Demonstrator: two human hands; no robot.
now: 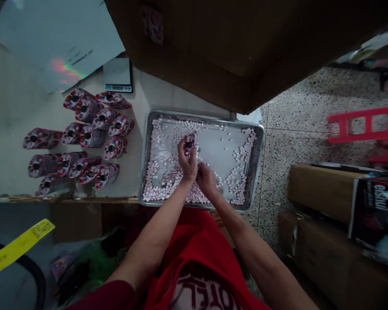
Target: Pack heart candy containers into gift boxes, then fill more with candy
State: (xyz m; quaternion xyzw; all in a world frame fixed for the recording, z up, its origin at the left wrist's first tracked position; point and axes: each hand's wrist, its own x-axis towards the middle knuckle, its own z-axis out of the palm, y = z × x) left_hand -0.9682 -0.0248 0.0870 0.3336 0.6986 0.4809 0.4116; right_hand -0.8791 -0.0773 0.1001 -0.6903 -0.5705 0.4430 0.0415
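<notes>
My left hand (188, 162) is wrapped around a small, glossy red-and-white printed pouch with a dark round mark (190, 140), holding it over the left-centre part of a shallow rectangular silver metal tray (213, 148). My fingers and palm cover much of the pouch, so I cannot read its print. My right hand (207, 178) is just beside my left wrist, low over the tray, its fingers curled in; their tips are hidden, and I cannot tell whether they pinch anything. Beneath and around both hands, small round pale-pink pellets (151, 176) lie thick along the left and near sides, thinner toward the right.

A big brown cardboard box (194, 71) is cut off at the top edge, its inside so dark that I barely make out a patterned reddish packet (153, 26). The yellow strip with a printed square code (19, 249) runs out of view at the left, and the lettering on my bright red apron (194, 241) is partly lost in folds.

The pale tabletop (6, 112) carries a cluster of similar printed pouches (92, 135) and a small flat scale (117, 74). To the right, a pinkish-red plastic stool (358, 140) stands on speckled stone flooring (287, 116).
</notes>
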